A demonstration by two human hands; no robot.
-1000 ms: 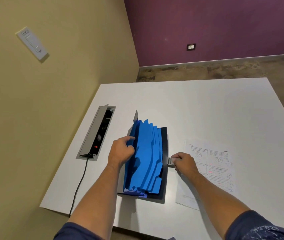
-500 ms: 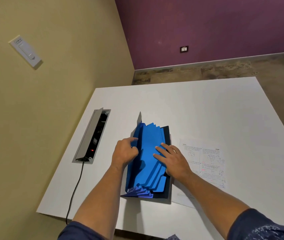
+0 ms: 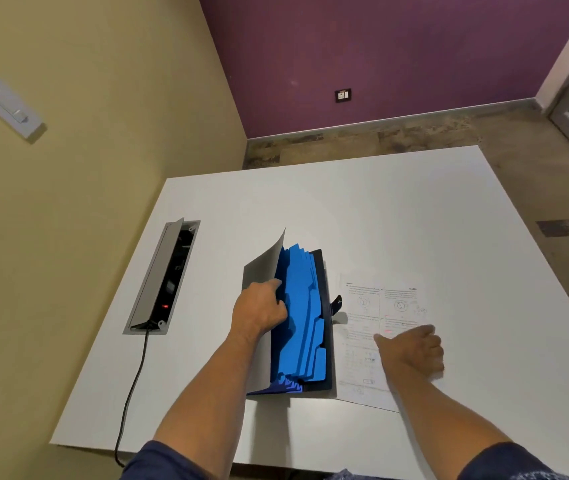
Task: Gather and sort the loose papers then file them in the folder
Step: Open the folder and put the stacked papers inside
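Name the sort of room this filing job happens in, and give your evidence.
Probably an office or meeting room: a large white table with a built-in power box, a wall socket, and an expanding folder beside printed papers.

Even indoor light, soft shadows, wide-angle bending, perhaps slight blur

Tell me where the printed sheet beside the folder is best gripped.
Probably at its near right corner, coming from the right. The printed sheet lies flat on the table, its left edge against the expanding folder. The right hand already rests on that side and could curl an edge up to pinch.
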